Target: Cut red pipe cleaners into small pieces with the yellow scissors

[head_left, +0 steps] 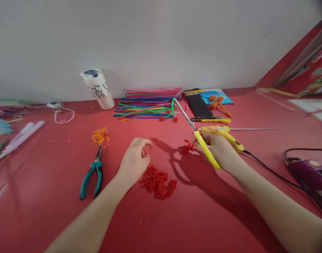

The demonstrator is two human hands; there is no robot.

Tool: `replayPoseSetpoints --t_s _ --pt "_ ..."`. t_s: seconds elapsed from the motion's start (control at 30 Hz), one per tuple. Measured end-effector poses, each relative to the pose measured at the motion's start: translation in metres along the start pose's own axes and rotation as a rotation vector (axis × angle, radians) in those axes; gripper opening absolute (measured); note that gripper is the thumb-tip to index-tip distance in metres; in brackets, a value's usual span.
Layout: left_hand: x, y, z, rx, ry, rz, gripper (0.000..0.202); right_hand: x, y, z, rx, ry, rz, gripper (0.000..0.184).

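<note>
My right hand [216, 147] holds a pair of scissors [207, 149] with yellow handles, their blades pointing up and away to the left. Just left of its fingertips is a small red cluster of pieces [187, 147]; whether the fingers touch it I cannot tell. Low over the table, my left hand [134, 156] has its thumb and forefinger curved apart, around a few small red scraps [150, 147] on the surface. A pile of short red cut pieces [159, 182] lies below and right of it.
Left are teal pliers [92, 175] and orange scraps [100, 135]. A tumbler [99, 89], colourful pipe cleaners [147, 105] and a phone [199, 105] stand or lie along the wall. A corded yellow glue gun [225, 133] lies behind my right hand; a purple device [311, 174] is far right.
</note>
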State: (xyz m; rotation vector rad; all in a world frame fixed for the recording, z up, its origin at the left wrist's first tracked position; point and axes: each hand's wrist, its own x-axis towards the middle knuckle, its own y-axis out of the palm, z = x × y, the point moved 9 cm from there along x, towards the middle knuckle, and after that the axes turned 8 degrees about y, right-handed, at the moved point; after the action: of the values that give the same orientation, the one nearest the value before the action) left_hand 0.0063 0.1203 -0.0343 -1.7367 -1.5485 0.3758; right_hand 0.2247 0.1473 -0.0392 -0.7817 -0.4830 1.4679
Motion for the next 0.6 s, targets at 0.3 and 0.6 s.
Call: replayPoseSetpoints --t_s 0.3,0.6 --pt "-0.016 0.031 -0.039 0.042 0.248 0.429 0.018 -0.01 0.018 0.004 0.05 -0.071 0.072 0.025" --pt "-0.013 0.033 -0.032 0.033 0.152 0.413 0.011 -0.011 0.027 -0.002 0.08 -0.075 0.134 0.02"
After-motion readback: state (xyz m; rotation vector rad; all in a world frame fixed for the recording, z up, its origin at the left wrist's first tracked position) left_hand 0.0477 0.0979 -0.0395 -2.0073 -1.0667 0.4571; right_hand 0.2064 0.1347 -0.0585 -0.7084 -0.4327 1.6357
